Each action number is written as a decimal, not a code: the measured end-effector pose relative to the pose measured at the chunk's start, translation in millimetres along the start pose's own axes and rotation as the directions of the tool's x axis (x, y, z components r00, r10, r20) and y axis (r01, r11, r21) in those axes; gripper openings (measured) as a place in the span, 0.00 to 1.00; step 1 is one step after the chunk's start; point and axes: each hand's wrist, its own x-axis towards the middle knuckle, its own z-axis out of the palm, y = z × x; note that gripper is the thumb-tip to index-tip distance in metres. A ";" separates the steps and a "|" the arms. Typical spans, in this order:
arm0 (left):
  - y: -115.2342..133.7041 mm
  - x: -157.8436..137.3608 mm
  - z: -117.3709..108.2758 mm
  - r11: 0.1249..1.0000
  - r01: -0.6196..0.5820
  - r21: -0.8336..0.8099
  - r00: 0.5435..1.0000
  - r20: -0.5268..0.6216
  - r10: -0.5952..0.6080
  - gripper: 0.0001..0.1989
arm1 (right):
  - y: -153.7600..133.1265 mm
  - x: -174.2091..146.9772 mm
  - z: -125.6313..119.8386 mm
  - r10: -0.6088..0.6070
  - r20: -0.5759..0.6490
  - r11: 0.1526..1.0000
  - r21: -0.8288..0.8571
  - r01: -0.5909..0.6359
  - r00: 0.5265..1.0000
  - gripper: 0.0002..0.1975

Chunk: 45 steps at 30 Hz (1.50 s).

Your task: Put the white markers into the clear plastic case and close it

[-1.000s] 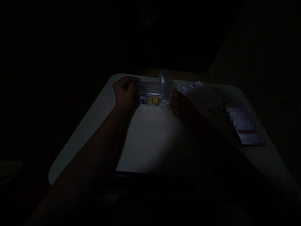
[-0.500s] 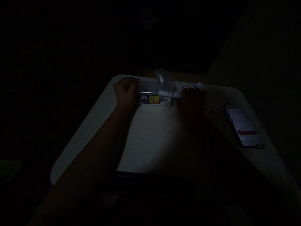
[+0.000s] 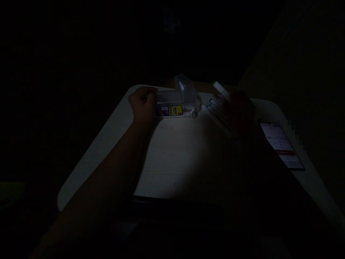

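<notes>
My left hand (image 3: 142, 104) is closed around the left end of a clear plastic case (image 3: 168, 96) lying on its side on the table. A yellow and dark blue label (image 3: 172, 110) marks its front, and its hinged lid (image 3: 185, 88) stands open at the right. A round-ended marker (image 3: 194, 114) shows low at the case's mouth. Over the right side, my right hand (image 3: 239, 111), dark and blurred, grips a white marker (image 3: 220, 88) with a green end, tilted upward. Several white markers (image 3: 215, 113) are below and beside its fingers; deep shadow hides the fingertips.
A phone (image 3: 283, 145) with a lit screen lies on the right of the pale table (image 3: 167, 154). A dark bar-like edge (image 3: 175, 207) runs along the near side. Surroundings are almost black.
My right hand has moved right, away from the case's mouth, where it held a green-ended marker partly in the case. The marker now tilts up, apart from the case. My left hand keeps its hold.
</notes>
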 end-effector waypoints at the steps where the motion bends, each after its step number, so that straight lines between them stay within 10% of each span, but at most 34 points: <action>1: -0.4 0.2 0.3 1.000 0.002 0.001 1.000 -0.002 -0.002 0.10 | 2.6 0.6 2.2 0.030 -0.015 1.000 0.007 -0.030 0.999 0.25; 26: 4.1 0.5 -1.2 1.000 0.014 0.007 0.999 0.042 -0.014 0.09 | 12.7 7.2 21.2 -0.025 -0.035 0.999 -0.050 0.023 0.999 0.21; 35: 6.4 -2.4 1.6 0.997 -0.012 -0.076 0.999 0.041 0.016 0.09 | -29.0 -1.2 34.3 -0.501 0.017 0.858 0.147 0.493 0.865 0.20; 45: 6.0 -2.9 2.4 0.992 -0.021 -0.121 0.997 0.066 0.029 0.09 | -33.7 -5.8 32.0 -0.425 0.040 0.896 0.162 0.413 0.904 0.17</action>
